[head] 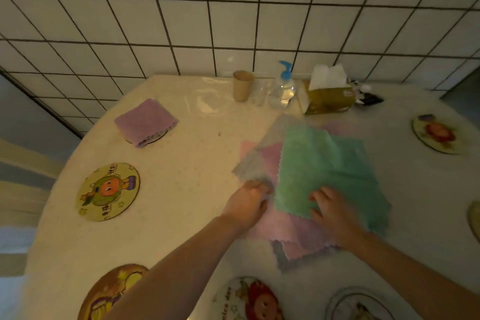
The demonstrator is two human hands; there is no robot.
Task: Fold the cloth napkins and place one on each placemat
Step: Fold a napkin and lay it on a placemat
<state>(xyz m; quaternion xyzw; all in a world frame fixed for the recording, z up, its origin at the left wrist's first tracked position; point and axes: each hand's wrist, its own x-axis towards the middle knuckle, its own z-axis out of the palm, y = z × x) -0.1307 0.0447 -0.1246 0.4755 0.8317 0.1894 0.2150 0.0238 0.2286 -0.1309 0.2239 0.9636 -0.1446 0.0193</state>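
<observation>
A pile of cloth napkins lies in the table's middle, with a green napkin [324,171] on top and pink ones [293,236] beneath. My left hand [248,205] pinches the corner of a grey napkin [255,167] at the pile's left edge, and that cloth looks blurred. My right hand [333,212] rests flat on the green napkin's near edge. At the far left a folded purple napkin [145,121] sits on a round placemat. More round cartoon placemats lie at the left [109,191], near left [109,291], near middle [249,299], near right [361,305] and far right [439,134].
Against the tiled wall stand a paper cup [242,85], a pump bottle [283,88], a small glass [259,95] and a tissue box [327,95]. Another placemat's edge [474,218] shows at the right border. The table's rounded edge curves along the left.
</observation>
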